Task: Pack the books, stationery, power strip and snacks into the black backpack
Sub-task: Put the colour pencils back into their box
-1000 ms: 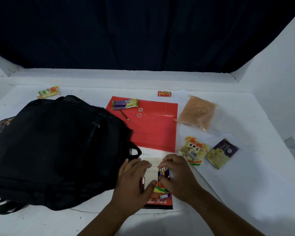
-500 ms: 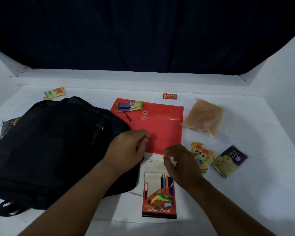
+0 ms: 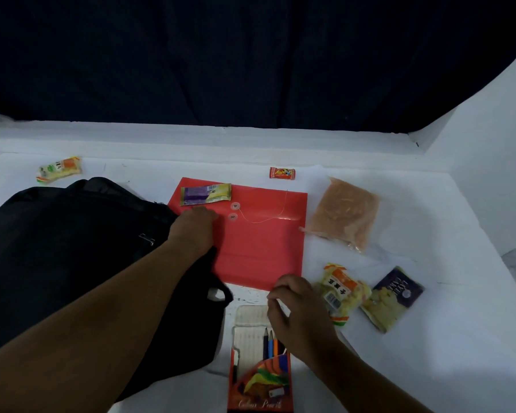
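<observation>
Left hand (image 3: 195, 231) reaches flat red plastic envelope (image 3: 259, 242) beside black fabric backpack (image 3: 81, 263), fingertips on its left edge, grip unclear. Right hand (image 3: 298, 311) loosely curled, empty, nearer open colour-pencil box (image 3: 261, 365).

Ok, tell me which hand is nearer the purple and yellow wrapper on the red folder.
Left. The left hand lies just below the wrapper; the right hand hovers past the red folder's near edge.

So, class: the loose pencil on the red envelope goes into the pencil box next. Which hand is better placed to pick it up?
Left. The left hand already rests on the red envelope; the right hand is nearer the pencil box.
</observation>
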